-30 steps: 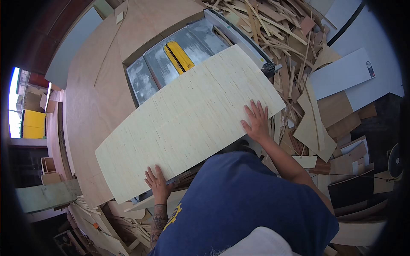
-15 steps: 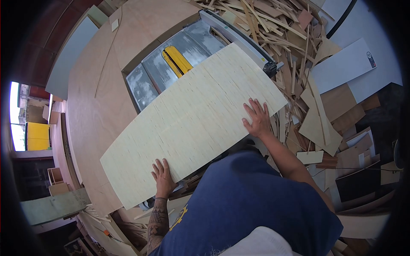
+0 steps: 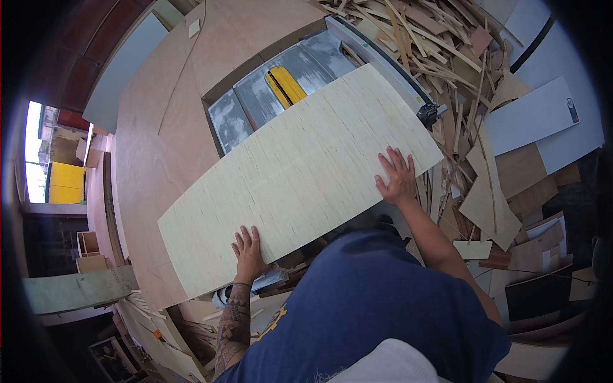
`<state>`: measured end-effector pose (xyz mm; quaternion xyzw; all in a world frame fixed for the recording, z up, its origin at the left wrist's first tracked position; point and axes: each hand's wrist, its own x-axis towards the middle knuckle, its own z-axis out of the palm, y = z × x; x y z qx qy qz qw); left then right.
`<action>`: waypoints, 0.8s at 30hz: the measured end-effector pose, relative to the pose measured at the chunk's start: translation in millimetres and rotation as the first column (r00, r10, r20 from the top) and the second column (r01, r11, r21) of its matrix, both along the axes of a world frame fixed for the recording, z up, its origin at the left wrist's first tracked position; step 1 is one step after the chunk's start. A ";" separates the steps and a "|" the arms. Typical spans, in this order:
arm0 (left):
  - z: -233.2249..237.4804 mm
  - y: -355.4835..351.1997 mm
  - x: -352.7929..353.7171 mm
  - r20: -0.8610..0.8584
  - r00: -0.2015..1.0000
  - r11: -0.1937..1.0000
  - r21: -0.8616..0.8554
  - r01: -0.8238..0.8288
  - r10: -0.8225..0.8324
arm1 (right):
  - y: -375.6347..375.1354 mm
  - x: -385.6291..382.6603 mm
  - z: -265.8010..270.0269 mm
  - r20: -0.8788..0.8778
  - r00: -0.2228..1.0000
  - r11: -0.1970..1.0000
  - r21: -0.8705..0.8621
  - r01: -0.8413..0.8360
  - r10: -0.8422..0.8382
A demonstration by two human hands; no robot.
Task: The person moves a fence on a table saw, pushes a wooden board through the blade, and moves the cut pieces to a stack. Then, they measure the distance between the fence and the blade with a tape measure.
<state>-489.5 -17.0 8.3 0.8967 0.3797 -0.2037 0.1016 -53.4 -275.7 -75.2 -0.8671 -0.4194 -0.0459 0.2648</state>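
A large pale plywood panel (image 3: 287, 172) lies across the near part of the table saw (image 3: 246, 105) and over the wooden tabletop around it. My left hand (image 3: 249, 254) rests on the panel's near edge toward the left, fingers spread. Flat on the panel near its right end is my right hand (image 3: 398, 179), fingers also apart. Beyond the panel's far edge shows the saw's yellow insert (image 3: 285, 87) in the grey metal top. The panel hides the nearer part of the saw.
A long metal rip fence (image 3: 382, 59) runs along the saw's right side, with a black clamp (image 3: 428, 115) at its near end. Wood offcuts (image 3: 447, 45) pile up on the right. Brown plywood tabletop (image 3: 159, 127) extends left. White boards (image 3: 533, 115) lie far right.
The view has shifted slightly, so the saw and surroundings appear farther right. Both hands stay on the panel, and its far edge still lies short of the yellow insert's far end.
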 end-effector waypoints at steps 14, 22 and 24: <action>-13.5 -3.9 5.3 0.023 0.996 0.996 0.012 -0.089 0.088 | 15.3 3.9 2.1 0.006 1.000 1.000 -0.004 0.019 -0.019; -44.9 -31.3 5.8 0.290 0.952 0.990 0.120 0.070 -0.102 | 16.0 5.3 5.7 0.011 1.000 1.000 -0.016 0.004 -0.004; -44.3 -29.5 6.2 0.288 0.951 0.990 0.111 0.086 -0.115 | 18.1 6.8 6.7 0.002 1.000 0.999 -0.034 0.001 -0.001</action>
